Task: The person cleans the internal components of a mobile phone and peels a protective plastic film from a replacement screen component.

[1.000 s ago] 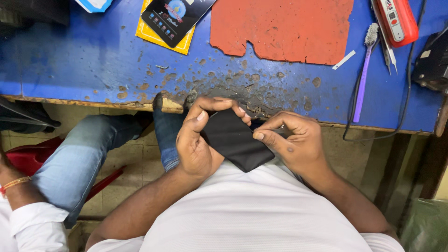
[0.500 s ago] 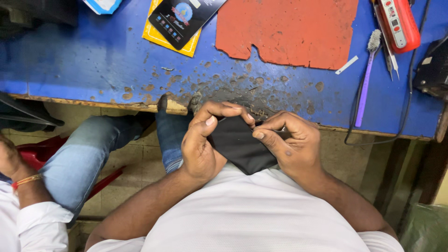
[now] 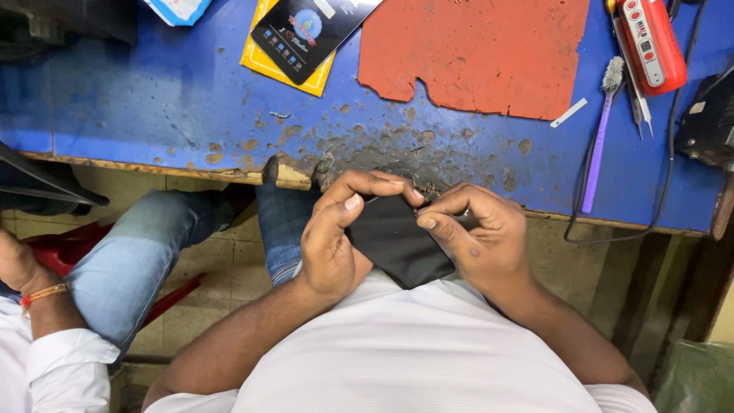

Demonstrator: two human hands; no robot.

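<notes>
Both of my hands hold a flat black rectangular device [image 3: 397, 241], like a phone with its dark back up, just below the worn front edge of the blue workbench [image 3: 153, 115]. My left hand [image 3: 332, 237] grips its left side, thumb on top and fingers curled over the far edge. My right hand [image 3: 474, 241] pinches the upper right edge with thumb and forefinger. The fingertips of both hands nearly meet above the device.
On the bench lie a red rubber mat [image 3: 474, 50], a black card on a yellow packet [image 3: 302, 38], a purple brush [image 3: 600, 134], tweezers [image 3: 636, 84], a red tool [image 3: 650, 42] and a black cable [image 3: 665, 176]. Another person's jeans leg [image 3: 130, 260] and white-sleeved arm [image 3: 38, 306] are at the left.
My hands and the device have shifted slightly toward the bench edge. My left fingers curl further over the top. The other person's arm at the left has moved a little.
</notes>
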